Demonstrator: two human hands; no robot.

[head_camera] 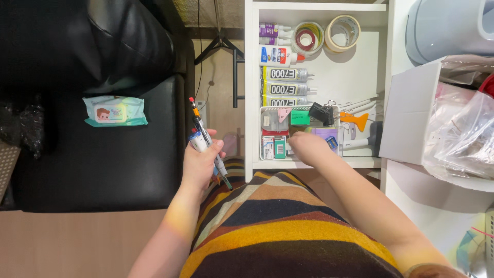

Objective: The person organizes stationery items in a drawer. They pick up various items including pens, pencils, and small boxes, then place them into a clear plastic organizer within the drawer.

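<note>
Down at the front edge of the open white drawer (319,163), right hand (307,148) digs into the small clear plastic organizer tray (267,135), grip hidden, can't tell. Left hand (199,166) is wrapped around a bunch of pens and markers (205,138) just outside the drawer. Looks mid-sorting; next grab wants a careful pinch.

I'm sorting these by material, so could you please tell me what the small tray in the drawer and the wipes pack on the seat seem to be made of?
Tray: likely clear hard plastic; its contents show through the glossy walls. Wipes pack: soft plastic film, shiny and slightly creased. The seat looks like black leather or a lookalike.
</note>
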